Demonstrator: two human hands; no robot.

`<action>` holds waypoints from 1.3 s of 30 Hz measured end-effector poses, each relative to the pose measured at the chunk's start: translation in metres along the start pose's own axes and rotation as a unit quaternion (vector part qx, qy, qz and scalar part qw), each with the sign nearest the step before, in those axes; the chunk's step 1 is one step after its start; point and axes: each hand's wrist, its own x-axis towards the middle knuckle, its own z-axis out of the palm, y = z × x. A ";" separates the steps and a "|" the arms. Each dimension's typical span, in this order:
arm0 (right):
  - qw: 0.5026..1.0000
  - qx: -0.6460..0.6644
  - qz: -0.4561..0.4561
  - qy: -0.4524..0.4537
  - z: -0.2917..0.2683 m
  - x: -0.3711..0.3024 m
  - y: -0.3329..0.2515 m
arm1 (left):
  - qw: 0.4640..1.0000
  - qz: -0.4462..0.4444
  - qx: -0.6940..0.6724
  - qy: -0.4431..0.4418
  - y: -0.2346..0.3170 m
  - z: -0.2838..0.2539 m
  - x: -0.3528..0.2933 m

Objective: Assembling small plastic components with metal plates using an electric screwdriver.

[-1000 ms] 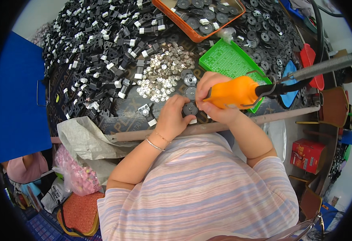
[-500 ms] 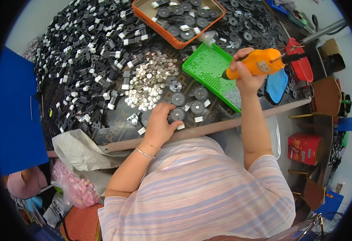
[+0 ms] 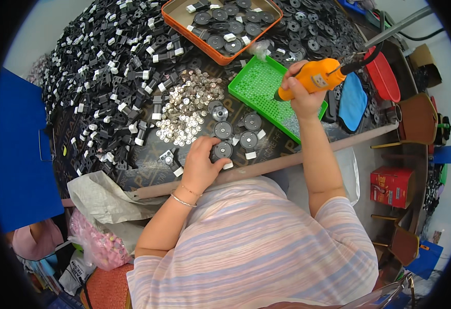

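My left hand [image 3: 199, 164] is closed on a black wheel [image 3: 223, 150] with a white tab, thumb at its near edge and fingers at its far left side. It lies flat on the table near the front edge. In my right hand [image 3: 305, 98] is an orange electric screwdriver [image 3: 315, 77], gripped around its body above the green tray [image 3: 241, 93], its dark nose pointing left. Small metal screws [image 3: 293, 123] lie in the tray's near corner. Beside the held wheel are more black wheels [image 3: 248, 139], and a black bracket with a white end [image 3: 170, 161] lies left of my hand.
Silver discs [image 3: 186, 110] are heaped left of the wheels, with a big pile of black-and-white brackets [image 3: 107, 87] behind. An orange-rimmed box [image 3: 205, 45] holds wheels at the back. A blue cloth [image 3: 353, 105] and red tray [image 3: 382, 77] lie right. A pipe [image 3: 266, 166] runs along the front edge.
My right hand has carried the screwdriver left over the green tray. My left hand stays on the same wheel; the whole view has shifted slightly.
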 end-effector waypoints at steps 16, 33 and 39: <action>0.977 0.160 -0.005 -0.142 0.040 -0.019 -0.041 | 1.000 0.008 -0.009 0.007 -0.002 -0.002 0.000; 0.947 0.015 0.013 -0.319 0.102 -0.052 -0.026 | 0.999 0.044 -0.008 0.021 -0.014 0.005 0.000; 0.944 0.066 0.038 -0.320 0.101 -0.045 -0.024 | 0.997 0.071 0.000 0.023 -0.017 0.006 0.001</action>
